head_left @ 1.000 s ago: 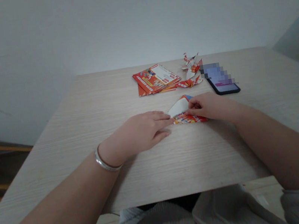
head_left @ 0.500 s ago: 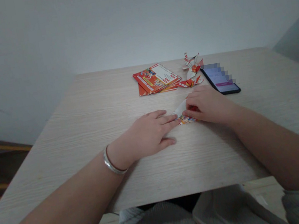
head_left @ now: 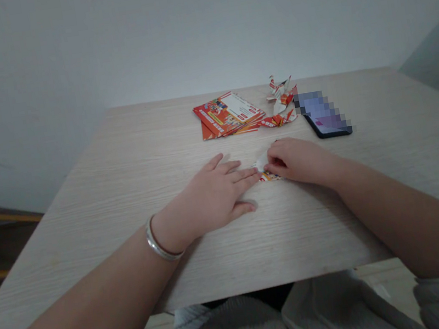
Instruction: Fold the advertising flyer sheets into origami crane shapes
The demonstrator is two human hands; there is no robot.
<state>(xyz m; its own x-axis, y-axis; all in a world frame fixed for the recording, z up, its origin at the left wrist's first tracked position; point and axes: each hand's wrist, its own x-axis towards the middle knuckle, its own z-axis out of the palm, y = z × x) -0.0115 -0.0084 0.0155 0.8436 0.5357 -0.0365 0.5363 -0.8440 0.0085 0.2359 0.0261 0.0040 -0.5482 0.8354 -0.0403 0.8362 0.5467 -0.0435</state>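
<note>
A small folded piece of red, white and orange printed paper (head_left: 265, 173) lies flat on the light wooden table (head_left: 128, 168), mostly hidden under my hands. My left hand (head_left: 218, 192) rests flat with fingers stretched out, its fingertips touching the paper's left tip. A silver bangle sits on that wrist. My right hand (head_left: 296, 160) covers the paper from the right, fingers curled and pressing down on it.
A stack of the same printed sheets (head_left: 228, 114) lies at the far middle of the table. Beside it sit folded paper figures (head_left: 282, 100) and a dark phone (head_left: 326, 117) with a lit screen. A pale wall rises behind the table.
My right hand has slid left over the paper, folding it down and covering most of it. My left hand has flattened and spread its fingers.
</note>
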